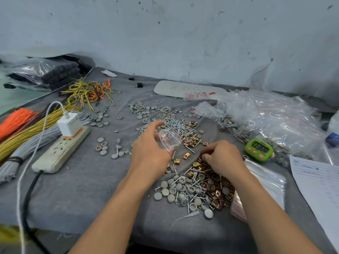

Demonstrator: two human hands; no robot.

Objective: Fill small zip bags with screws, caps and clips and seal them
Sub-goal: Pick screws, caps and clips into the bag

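Grey cloth table (88,195), strewn screws (175,125), scuffed wall (183,33)

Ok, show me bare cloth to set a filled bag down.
Free: the cloth on the near side of the power strip, left of the left hand, which holds a zip bag; also the near edge below the mixed pile. Crowded: centre, and right by the timer and paper.

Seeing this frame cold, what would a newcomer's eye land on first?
The two hands at centre: the left hand holds a small clear zip bag, and the right hand picks at a mixed heap of copper clips, grey caps and screws. Next, the bright green timer at right and the orange and yellow wire bundles at far left.
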